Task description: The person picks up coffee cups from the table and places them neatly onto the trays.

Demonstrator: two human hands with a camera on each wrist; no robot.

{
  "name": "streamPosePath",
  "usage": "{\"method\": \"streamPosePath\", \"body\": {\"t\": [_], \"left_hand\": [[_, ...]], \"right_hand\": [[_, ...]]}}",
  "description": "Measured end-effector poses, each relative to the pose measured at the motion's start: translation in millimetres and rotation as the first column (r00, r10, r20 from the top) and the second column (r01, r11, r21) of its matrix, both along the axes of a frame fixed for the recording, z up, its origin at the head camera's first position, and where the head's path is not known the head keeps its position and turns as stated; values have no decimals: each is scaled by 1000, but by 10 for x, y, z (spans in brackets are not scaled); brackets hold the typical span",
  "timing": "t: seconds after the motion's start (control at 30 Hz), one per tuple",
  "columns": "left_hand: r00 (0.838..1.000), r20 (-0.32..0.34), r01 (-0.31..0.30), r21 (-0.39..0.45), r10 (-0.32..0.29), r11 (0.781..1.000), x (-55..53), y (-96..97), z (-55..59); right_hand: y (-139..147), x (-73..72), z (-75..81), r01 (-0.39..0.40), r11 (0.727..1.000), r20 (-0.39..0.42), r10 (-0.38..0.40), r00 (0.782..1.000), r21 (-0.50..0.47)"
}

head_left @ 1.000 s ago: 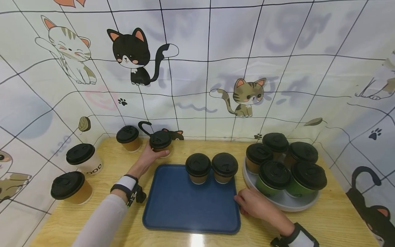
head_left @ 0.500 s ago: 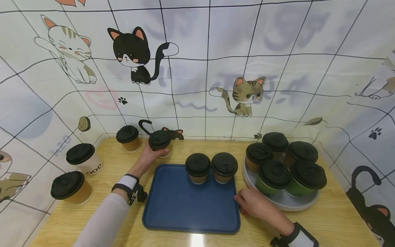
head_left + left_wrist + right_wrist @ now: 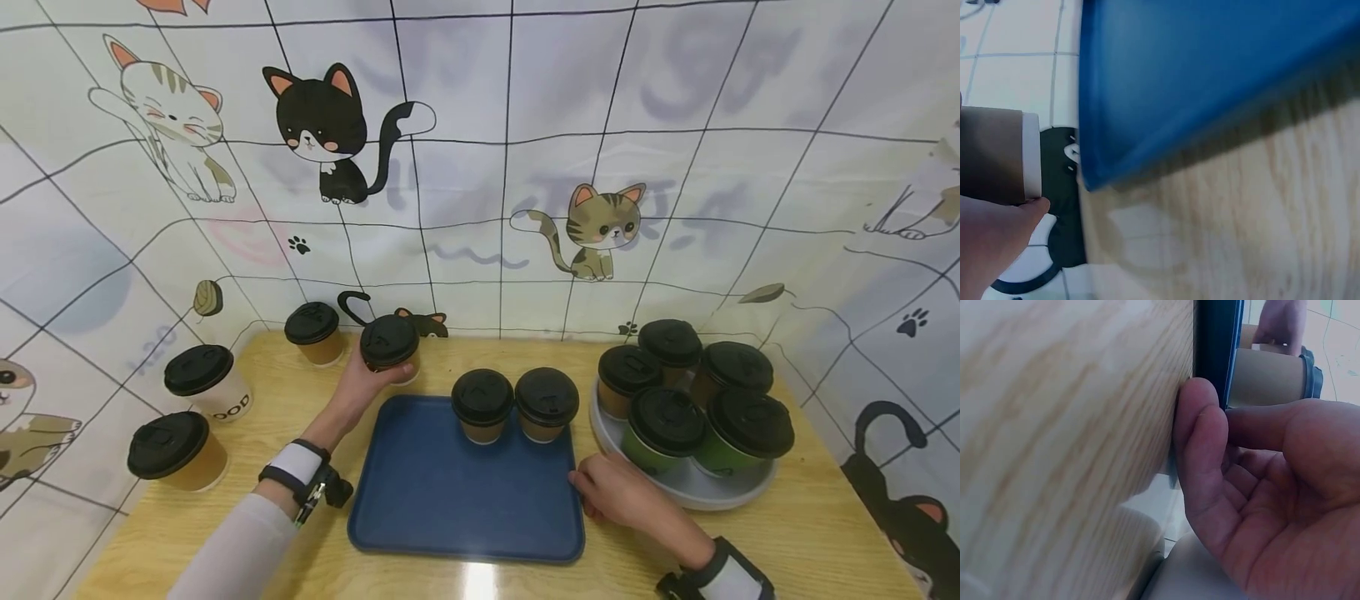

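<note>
"What's changed?"
"The black-lidded brown paper cup [image 3: 389,340], gripped by the left hand [image 3: 366,382], looks higher than a second ago: likely free to carry."
"Where?"
"Beyond the far-left corner of the blue rectangular tray [image 3: 457,504]. The right hand [image 3: 618,493] pinches its right rim."

Cup [image 3: 389,340] in left hand [image 3: 363,385] slightly higher

A person's left arm [image 3: 240,537], pale-sleeved, reaches well forward from the lower left; the left hand [image 3: 363,387] is curled in a grip, its thumb pointing right. The right hand [image 3: 615,493] reaches less far, pinching between thumb and bent fingers [image 3: 1207,440], its wrist [image 3: 688,540] toward the lower right.
</note>
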State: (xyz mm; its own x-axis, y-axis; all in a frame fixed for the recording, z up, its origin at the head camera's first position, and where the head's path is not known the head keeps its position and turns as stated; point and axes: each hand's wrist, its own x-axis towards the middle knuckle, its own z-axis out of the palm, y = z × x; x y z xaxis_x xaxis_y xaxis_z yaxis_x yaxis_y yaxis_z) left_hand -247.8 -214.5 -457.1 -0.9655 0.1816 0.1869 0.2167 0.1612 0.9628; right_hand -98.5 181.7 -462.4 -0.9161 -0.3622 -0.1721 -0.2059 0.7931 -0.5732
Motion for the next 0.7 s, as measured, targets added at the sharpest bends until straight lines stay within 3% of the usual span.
{"method": "streamPosePath", "body": {"t": [0.1,0.27,0.53,0.7], "left_hand": [[1000,-25,16,9,-16,1000,72,34,72],[1000,-5,26,-20,-26,999,228,82,169],[996,44,83,-31,-81,996,430,125,240],[991,46,129,-9,-129,992,499,148,247]], "right_hand": [[8,-19,2,-1,1000,-10,1,1000,1],[20,-38,4,-2,1000,-13,2,1000,9],[14,-49,18,-3,1000,-5,3,1000,10],[12,-54,15,-4,1000,-5,4,1000,8]]}}
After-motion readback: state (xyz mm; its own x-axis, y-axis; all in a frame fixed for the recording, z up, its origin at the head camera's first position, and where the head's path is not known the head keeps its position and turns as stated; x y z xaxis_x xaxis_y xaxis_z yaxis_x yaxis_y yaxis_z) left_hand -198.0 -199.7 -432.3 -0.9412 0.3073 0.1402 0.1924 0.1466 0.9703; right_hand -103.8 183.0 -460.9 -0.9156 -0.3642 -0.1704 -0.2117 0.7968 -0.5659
